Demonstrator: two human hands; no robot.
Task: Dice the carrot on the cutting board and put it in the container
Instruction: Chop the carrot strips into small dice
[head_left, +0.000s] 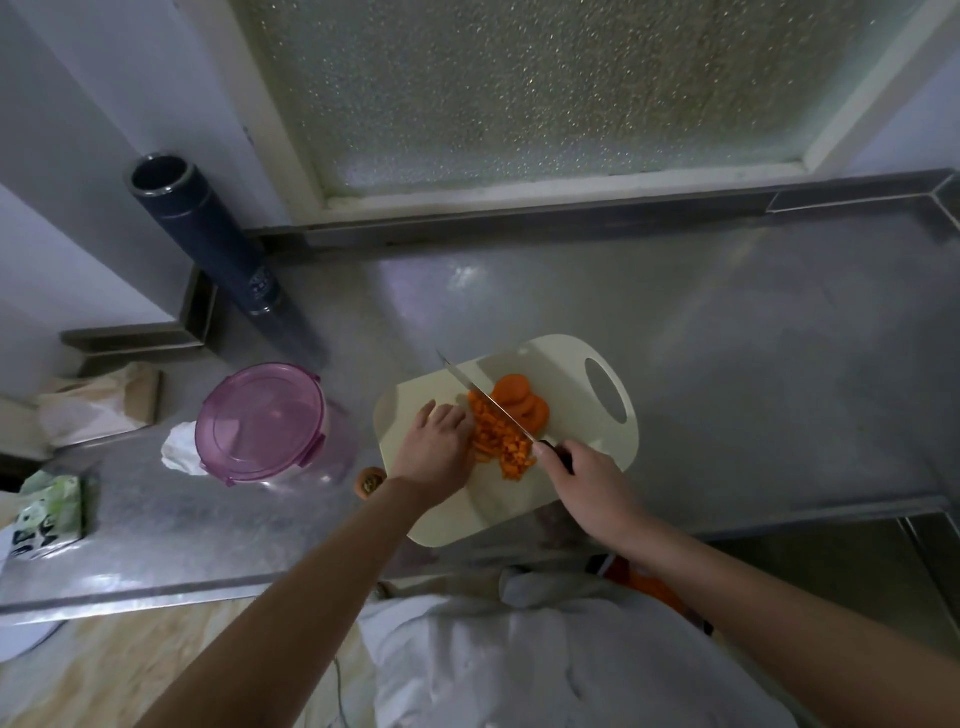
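A cream cutting board (571, 364) lies on the steel counter. On it sit a heap of small orange carrot dice (501, 446) and, beyond the blade, a few round carrot slices (524, 402). My right hand (587, 480) grips the dark handle of a knife (483, 397), whose blade lies across the carrot. My left hand (439, 447) rests on the board with fingers bent against the left side of the dice. A clear round container with a pink clip lid (262, 418) stands closed, left of the board.
A carrot end (370, 480) lies on the counter by my left wrist. A dark tall bottle (208, 244) stands at the back left. Crumpled white paper (179, 452), a brown bag (98, 402) and a green packet (49, 512) sit at the left.
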